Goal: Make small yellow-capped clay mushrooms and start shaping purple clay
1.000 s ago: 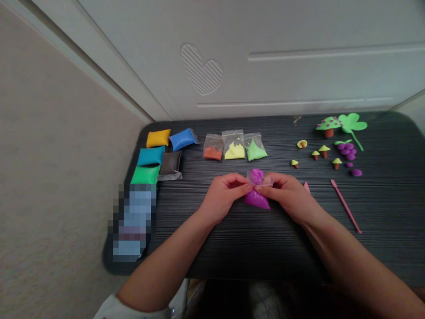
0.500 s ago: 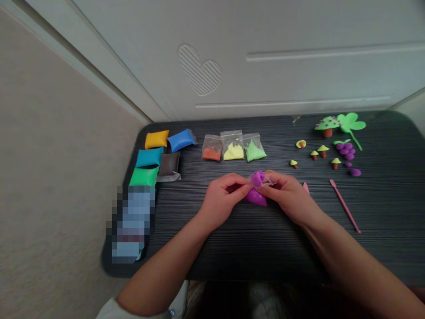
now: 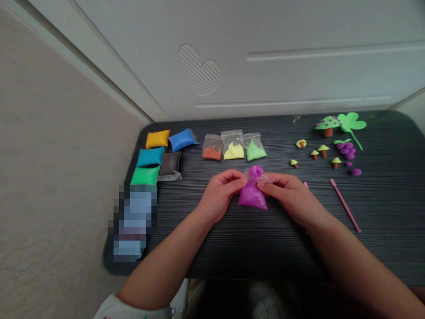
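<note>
A clear bag of purple clay [image 3: 253,196] is held over the middle of the dark table [image 3: 199,248]. My left hand [image 3: 222,192] pinches the left side of the bag's mouth between thumb and fingers. On the other side, my right hand [image 3: 287,192] grips the bag's right edge the same way. A lump of purple clay [image 3: 255,172] bulges out at the opening, between the two hands. Just behind the bag lie three small zip bags, with orange clay [image 3: 212,153], yellow clay [image 3: 233,151] and light green clay [image 3: 255,151].
Clay packs, among them a blue pack [image 3: 182,139] and a black pack [image 3: 170,164], lie at the left above a blurred phone [image 3: 134,221]. Several small clay mushrooms [image 3: 323,150], clay grapes [image 3: 345,149], a clover [image 3: 350,124] and a pink modelling tool [image 3: 345,206] are on the right.
The left hand has shifted slightly left, away from the bag's middle. More of the bag's purple lower part shows between the hands. The clay lump at its mouth sits a little higher.
</note>
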### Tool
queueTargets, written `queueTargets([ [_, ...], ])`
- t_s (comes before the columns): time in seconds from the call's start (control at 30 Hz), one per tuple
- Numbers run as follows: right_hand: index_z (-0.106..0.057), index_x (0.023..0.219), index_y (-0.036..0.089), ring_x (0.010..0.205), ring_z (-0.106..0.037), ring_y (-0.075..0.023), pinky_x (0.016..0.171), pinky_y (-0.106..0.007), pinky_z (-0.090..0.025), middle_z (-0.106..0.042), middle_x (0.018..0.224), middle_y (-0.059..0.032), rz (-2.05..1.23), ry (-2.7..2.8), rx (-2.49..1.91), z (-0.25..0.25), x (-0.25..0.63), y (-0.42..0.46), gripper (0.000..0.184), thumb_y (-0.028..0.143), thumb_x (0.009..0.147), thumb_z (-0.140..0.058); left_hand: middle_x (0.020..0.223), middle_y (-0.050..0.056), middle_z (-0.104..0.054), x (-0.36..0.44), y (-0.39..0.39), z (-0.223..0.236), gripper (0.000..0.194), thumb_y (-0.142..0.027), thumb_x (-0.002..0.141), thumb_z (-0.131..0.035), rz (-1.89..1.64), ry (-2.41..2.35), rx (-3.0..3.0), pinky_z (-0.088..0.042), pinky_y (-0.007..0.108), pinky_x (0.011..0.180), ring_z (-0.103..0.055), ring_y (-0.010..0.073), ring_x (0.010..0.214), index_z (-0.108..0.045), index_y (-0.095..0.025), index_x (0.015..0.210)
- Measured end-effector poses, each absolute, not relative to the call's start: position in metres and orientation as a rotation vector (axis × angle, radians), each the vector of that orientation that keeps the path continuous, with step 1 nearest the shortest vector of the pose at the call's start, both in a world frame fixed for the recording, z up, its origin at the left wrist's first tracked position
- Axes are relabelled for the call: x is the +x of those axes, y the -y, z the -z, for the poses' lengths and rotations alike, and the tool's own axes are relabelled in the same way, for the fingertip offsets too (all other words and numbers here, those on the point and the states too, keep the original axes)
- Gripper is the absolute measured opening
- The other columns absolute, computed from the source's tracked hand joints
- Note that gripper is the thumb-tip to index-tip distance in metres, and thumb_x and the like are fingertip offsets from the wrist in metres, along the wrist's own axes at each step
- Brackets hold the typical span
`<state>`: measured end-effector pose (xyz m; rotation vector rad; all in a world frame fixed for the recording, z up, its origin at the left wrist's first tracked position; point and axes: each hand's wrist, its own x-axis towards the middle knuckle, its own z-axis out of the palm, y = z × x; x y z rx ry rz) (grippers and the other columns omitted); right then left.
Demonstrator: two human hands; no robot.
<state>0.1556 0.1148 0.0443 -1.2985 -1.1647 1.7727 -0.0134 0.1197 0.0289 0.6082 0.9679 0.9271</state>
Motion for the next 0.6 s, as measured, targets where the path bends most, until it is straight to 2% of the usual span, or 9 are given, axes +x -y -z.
queueTargets([
  [0.13, -0.061, 0.081, 0.021, 0.072, -0.057, -0.0129, 0.072, -0.028, -0.044, -0.063, 0.077, 0.0017, -1.677, 1.205, -1.342, -0.045, 0.154, -0.117, 0.013, 0.031, 0.073, -0.064, 0.062, -0.005, -0.054, -0.013, -0.120, -0.031, 0.009, -0.019, 0.069, -0.065, -0.940, -0.966, 0.575, -0.036, 0.018, 0.053, -0.047, 0.0057, 0.054, -0.057, -0.016, 0.068],
  [0.23, -0.058, 0.075, 0.020, 0.067, -0.056, -0.0123, 0.068, -0.028, -0.044, -0.061, 0.071, 0.0014, -1.620, 1.339, -1.344, -0.043, 0.154, -0.118, 0.015, 0.034, 0.076, -0.061, 0.069, -0.004, -0.060, -0.012, -0.119, -0.031, 0.008, -0.022, 0.072, -0.062, -0.883, -0.918, 0.560, -0.043, 0.022, 0.061, -0.055, 0.0088, 0.061, -0.057, -0.018, 0.076],
  [0.33, -0.059, 0.079, 0.020, 0.068, -0.056, -0.0135, 0.067, -0.028, -0.045, -0.062, 0.073, 0.0002, -1.596, 1.447, -1.336, -0.042, 0.156, -0.118, 0.017, 0.037, 0.077, -0.060, 0.074, 0.000, -0.064, -0.013, -0.119, -0.030, 0.014, -0.027, 0.074, -0.062, -0.807, -0.890, 0.624, -0.046, 0.026, 0.065, -0.060, 0.0114, 0.063, -0.060, -0.017, 0.085],
  [0.5, -0.054, 0.113, 0.028, 0.085, -0.057, -0.0150, 0.077, -0.030, -0.045, -0.060, 0.097, -0.0016, -1.347, 1.510, -1.308, -0.048, 0.164, -0.118, 0.031, 0.033, 0.082, -0.055, 0.068, 0.001, -0.064, -0.019, -0.119, -0.027, 0.019, -0.033, 0.077, -0.060, -0.715, -0.940, 0.750, -0.043, 0.021, 0.056, -0.057, 0.0095, 0.057, -0.061, -0.015, 0.081],
  [0.6, -0.058, 0.110, 0.029, 0.092, -0.055, -0.0164, 0.081, -0.031, -0.043, -0.058, 0.106, -0.0024, -1.230, 1.693, -1.258, -0.053, 0.167, -0.119, 0.027, 0.030, 0.084, -0.052, 0.062, 0.000, -0.062, -0.021, -0.120, -0.028, 0.021, -0.035, 0.076, -0.060, -0.600, -0.946, 0.807, -0.041, 0.020, 0.054, -0.056, 0.0089, 0.054, -0.060, -0.015, 0.079],
])
